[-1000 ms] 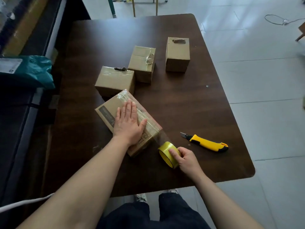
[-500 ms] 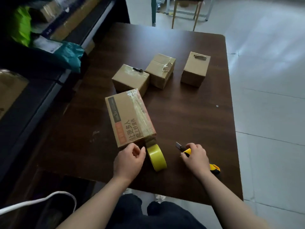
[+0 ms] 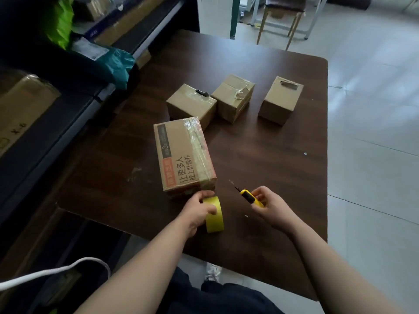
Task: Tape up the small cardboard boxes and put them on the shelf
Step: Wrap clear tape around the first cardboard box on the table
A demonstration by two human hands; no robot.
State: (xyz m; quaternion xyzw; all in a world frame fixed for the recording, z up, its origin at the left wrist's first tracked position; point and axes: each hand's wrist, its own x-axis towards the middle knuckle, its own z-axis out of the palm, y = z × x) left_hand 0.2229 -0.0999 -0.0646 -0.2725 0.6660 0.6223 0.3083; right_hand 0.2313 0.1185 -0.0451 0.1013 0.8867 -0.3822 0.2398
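Observation:
A printed cardboard box point(image 3: 181, 157) with clear tape along its right side lies on the dark wooden table point(image 3: 260, 155). Just in front of its near edge my left hand point(image 3: 196, 213) grips a yellow tape roll point(image 3: 214, 215) standing on edge. To the right, my right hand point(image 3: 271, 203) holds a yellow utility knife point(image 3: 250, 197) above the table, its blade pointing toward the box. Three smaller plain boxes stand farther back: one at the left point(image 3: 191, 105), one in the middle point(image 3: 233, 96), one at the right point(image 3: 281, 99).
A dark shelf unit point(image 3: 68, 123) runs along the table's left side, holding a large carton point(image 3: 20, 109), a teal bag point(image 3: 118, 62) and a green bag point(image 3: 60, 21). A stool point(image 3: 283, 10) stands on the tiled floor beyond the table. A white cable point(image 3: 56, 270) hangs at lower left.
My left hand left the top of the box and took the tape roll. My right hand let go of the roll, picked up the knife and lifted it off the table.

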